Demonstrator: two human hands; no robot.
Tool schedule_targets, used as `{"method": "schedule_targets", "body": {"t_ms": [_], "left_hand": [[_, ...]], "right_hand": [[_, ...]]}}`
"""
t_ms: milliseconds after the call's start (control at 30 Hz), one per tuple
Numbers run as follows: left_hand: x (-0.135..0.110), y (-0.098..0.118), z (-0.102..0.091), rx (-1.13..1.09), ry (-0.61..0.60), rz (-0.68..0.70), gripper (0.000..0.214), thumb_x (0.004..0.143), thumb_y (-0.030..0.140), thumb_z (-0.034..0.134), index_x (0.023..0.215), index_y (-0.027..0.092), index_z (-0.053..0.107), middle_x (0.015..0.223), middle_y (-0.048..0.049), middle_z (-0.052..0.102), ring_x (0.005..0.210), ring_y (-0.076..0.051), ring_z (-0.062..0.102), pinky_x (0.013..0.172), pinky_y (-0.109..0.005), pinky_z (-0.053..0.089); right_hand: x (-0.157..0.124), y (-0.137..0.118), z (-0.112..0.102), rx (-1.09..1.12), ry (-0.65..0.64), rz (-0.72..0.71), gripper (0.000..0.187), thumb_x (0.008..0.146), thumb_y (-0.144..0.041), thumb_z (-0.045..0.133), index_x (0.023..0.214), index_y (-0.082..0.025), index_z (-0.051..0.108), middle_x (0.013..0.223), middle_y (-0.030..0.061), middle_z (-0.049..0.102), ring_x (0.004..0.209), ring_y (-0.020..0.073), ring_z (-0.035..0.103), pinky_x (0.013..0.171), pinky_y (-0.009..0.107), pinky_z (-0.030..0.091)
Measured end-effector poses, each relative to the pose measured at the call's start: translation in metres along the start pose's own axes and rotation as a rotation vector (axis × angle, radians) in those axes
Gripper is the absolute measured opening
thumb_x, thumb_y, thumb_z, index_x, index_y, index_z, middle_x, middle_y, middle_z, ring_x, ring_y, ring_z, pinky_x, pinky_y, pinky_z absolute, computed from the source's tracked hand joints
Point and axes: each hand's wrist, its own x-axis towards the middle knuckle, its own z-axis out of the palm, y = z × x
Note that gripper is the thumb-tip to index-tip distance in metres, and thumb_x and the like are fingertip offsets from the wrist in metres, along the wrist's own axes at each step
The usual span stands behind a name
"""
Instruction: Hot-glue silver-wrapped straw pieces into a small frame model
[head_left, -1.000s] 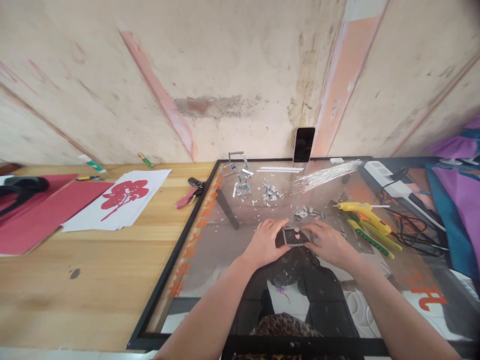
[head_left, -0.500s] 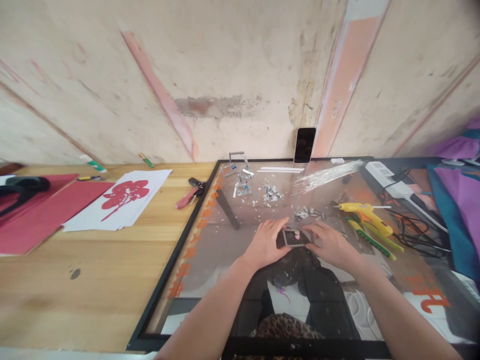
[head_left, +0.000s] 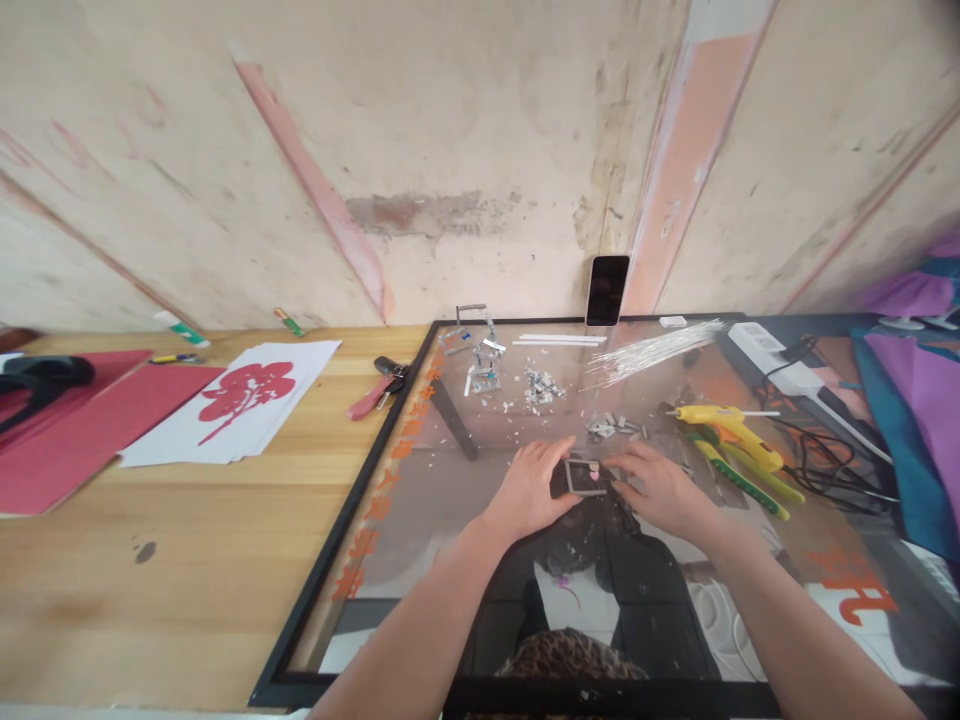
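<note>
A small rectangular frame of thin grey strips [head_left: 586, 493] lies low over the glass tabletop between my hands. My left hand [head_left: 531, 485] is closed around its left end, thumb along the near side and fingers along the far side. At the right end, the fingertips of my right hand [head_left: 660, 487] are bent in against it; its exact contact is hard to see. Just beyond is a small heap of short grey strips [head_left: 613, 427]. Farther back, silvery clippings [head_left: 541, 388] are scattered beside a small construction of joined strips [head_left: 486, 350].
A yellow glue gun [head_left: 731, 430] and green-handled pliers [head_left: 739, 480] lie at right, near black cables and a white power strip [head_left: 776, 362]. Thin wires [head_left: 656, 352], white sticks [head_left: 561, 340] and a leaning phone [head_left: 607, 290] are at the back. Keys [head_left: 386, 380] and papers [head_left: 236, 405] lie left.
The right fingertips have shifted slightly at the frame's right end, and more of the frame's outline shows. My left hand stays nearly still. The view has moved slightly.
</note>
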Motion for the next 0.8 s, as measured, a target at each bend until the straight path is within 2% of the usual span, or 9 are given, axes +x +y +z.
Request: {"method": "schedule_targets", "body": {"t_ms": [200, 300, 467, 800], "left_hand": [[0.000, 0.001, -0.002, -0.035, 0.021, 0.008, 0.073, 0.072, 0.034, 0.070, 0.135, 0.023, 0.036, 0.113, -0.0081, 0.058, 0.107, -0.026, 0.050, 0.096, -0.044, 0.038], [0.001, 0.000, -0.002, -0.051, 0.081, -0.007, 0.060, 0.077, 0.034, 0.064, 0.131, 0.021, 0.042, 0.110, -0.0083, 0.060, 0.104, -0.024, 0.052, 0.094, -0.042, 0.040], [0.002, -0.003, 0.003, -0.035, 0.124, -0.076, 0.029, 0.083, 0.025, 0.056, 0.111, 0.018, 0.057, 0.092, -0.0060, 0.063, 0.092, -0.020, 0.056, 0.087, -0.036, 0.044], [0.005, 0.002, 0.012, 0.019, 0.114, -0.205, 0.022, 0.080, 0.024, 0.059, 0.101, 0.020, 0.062, 0.080, -0.0014, 0.065, 0.083, -0.017, 0.058, 0.081, -0.030, 0.045]], "right_hand": [[0.001, 0.004, 0.004, 0.003, -0.015, 0.004, 0.029, 0.084, -0.019, 0.049, 0.109, -0.025, 0.062, 0.101, 0.0054, 0.059, 0.091, 0.0180, 0.058, 0.084, 0.031, 0.045], [0.003, 0.004, 0.007, -0.006, 0.008, 0.045, 0.024, 0.085, -0.020, 0.050, 0.104, -0.025, 0.064, 0.098, 0.0043, 0.060, 0.089, 0.0173, 0.058, 0.081, 0.029, 0.045], [0.010, 0.001, 0.014, -0.020, 0.047, 0.094, 0.017, 0.087, -0.023, 0.049, 0.092, -0.023, 0.065, 0.091, 0.0034, 0.061, 0.083, 0.0162, 0.059, 0.073, 0.026, 0.044], [0.015, -0.002, 0.021, -0.038, 0.089, 0.142, 0.017, 0.086, -0.026, 0.049, 0.083, -0.024, 0.066, 0.088, 0.0019, 0.063, 0.079, 0.0147, 0.059, 0.068, 0.025, 0.040]]}}
